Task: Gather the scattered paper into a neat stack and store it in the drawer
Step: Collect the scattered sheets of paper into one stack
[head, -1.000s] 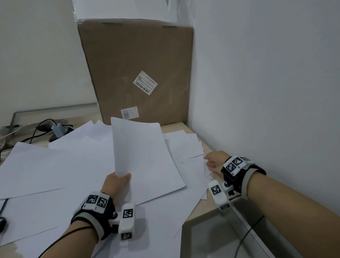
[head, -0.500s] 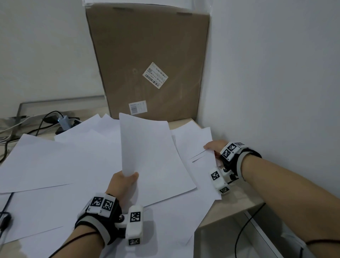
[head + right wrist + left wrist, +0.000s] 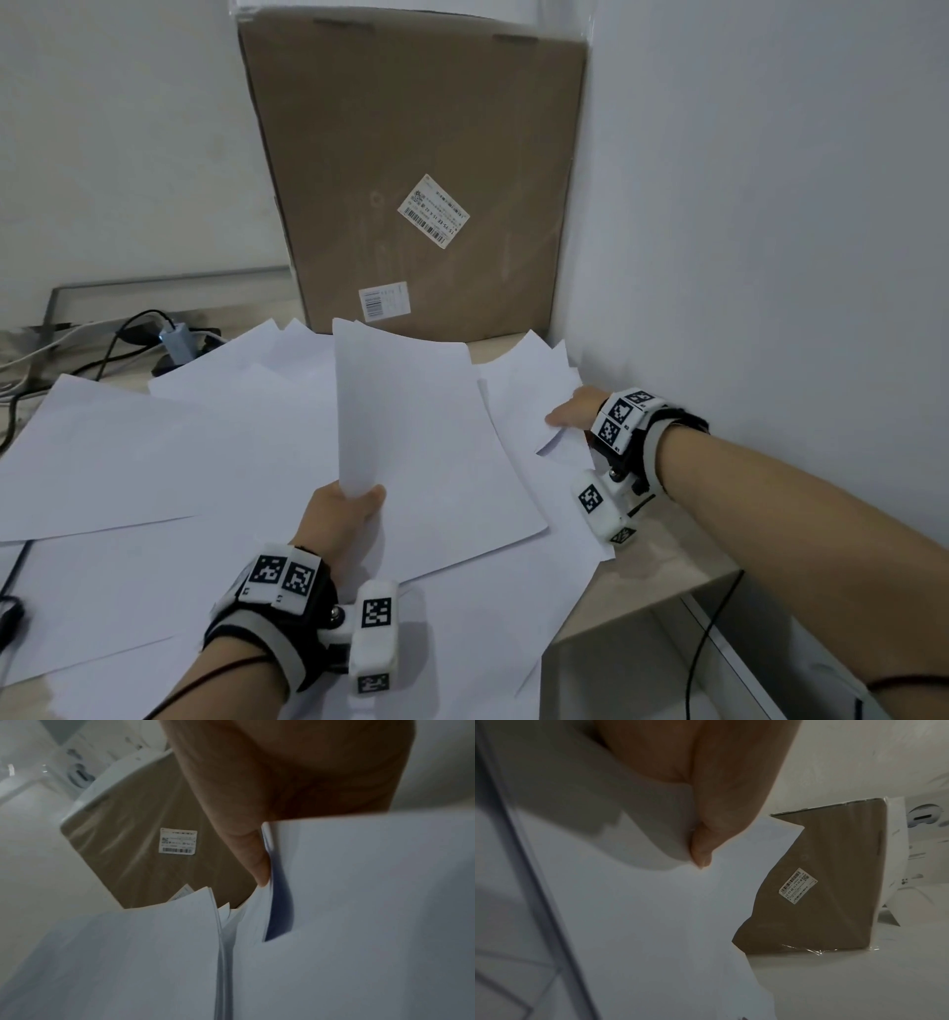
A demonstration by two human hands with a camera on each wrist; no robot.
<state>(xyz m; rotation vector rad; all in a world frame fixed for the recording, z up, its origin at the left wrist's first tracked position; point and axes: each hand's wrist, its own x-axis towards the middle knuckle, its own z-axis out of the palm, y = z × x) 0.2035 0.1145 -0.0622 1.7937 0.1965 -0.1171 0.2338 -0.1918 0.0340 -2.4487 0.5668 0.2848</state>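
White sheets (image 3: 154, 462) cover the desk (image 3: 662, 591); a cardboard box (image 3: 411, 154) fills the top-centre corner. The left hand (image 3: 339, 519) pinches raised paper (image 3: 411, 437); the right hand (image 3: 570, 413) grips sheets at right.

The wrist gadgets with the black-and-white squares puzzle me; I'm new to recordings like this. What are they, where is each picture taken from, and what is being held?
There is no robot here, only a person with cameras strapped on. The wide picture comes from a head camera looking down at a pale wooden desk strewn with loose white paper sheets. A big brown cardboard box stands at the back against the wall, with black cables at the left. The two dim pictures come from the wrist cameras, looking along each hand. The left hand pinches the bottom edge of a raised white sheet; its fingers show close up. The right hand grips several white sheets near the wall.
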